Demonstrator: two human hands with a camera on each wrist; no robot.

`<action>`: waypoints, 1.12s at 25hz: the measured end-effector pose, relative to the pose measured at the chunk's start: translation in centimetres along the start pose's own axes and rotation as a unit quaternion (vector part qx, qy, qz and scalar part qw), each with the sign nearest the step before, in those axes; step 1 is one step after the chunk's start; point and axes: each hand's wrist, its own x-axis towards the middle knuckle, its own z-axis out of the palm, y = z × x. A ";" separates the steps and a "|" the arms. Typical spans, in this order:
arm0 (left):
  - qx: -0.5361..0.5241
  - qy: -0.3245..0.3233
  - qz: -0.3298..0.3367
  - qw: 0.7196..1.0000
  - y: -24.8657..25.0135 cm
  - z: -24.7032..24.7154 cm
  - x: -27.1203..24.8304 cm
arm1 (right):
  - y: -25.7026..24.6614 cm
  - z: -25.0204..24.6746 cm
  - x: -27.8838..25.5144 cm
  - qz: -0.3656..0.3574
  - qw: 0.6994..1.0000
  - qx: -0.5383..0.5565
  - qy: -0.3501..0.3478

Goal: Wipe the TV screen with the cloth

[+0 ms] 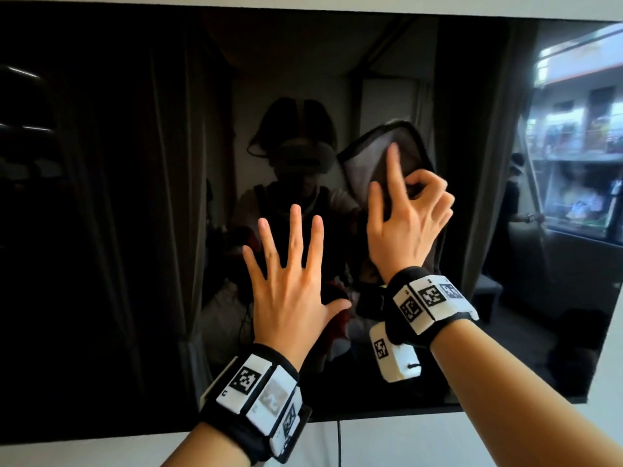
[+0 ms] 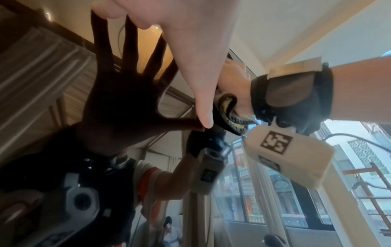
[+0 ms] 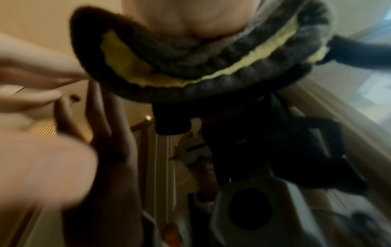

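Note:
The dark, glossy TV screen fills the head view and mirrors the room. My left hand lies spread flat against the glass near the middle, and its thumb tip touches the screen in the left wrist view. To its right, my right hand holds a grey cloth with a black border against the screen. The index finger is stretched up over the cloth and the other fingers curl into it. In the right wrist view the bunched cloth shows a yellow underside below my palm.
The TV's lower edge runs just under my wrists, with white wall below it. A thin black cable hangs down from the bottom edge. A bright window reflection covers the screen's right side.

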 end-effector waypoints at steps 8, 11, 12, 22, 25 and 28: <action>0.033 -0.019 -0.068 0.997 -9.5 -1.6 -1.9 | -4.6 1.1 -1.8 0.007 1.000 0.018 -0.006; 0.031 -0.033 -0.070 0.997 -12.0 -1.5 -2.3 | -7.5 1.5 -2.4 0.068 0.997 0.029 0.004; 0.032 -0.034 -0.067 0.997 -12.4 -1.4 -2.4 | -8.3 1.8 -3.7 -0.006 1.000 0.018 -0.017; 0.015 -0.023 -0.060 0.998 -12.6 -1.2 -2.5 | -10.8 3.0 -5.3 -0.102 0.993 0.027 -0.049; 0.017 -0.018 -0.055 0.998 -12.8 -1.1 -2.6 | -11.6 3.0 -4.9 -0.041 0.998 0.036 -0.027; 0.012 -0.007 -0.054 0.998 -12.8 -1.1 -2.9 | -11.7 3.3 -5.6 -0.131 0.990 0.029 -0.048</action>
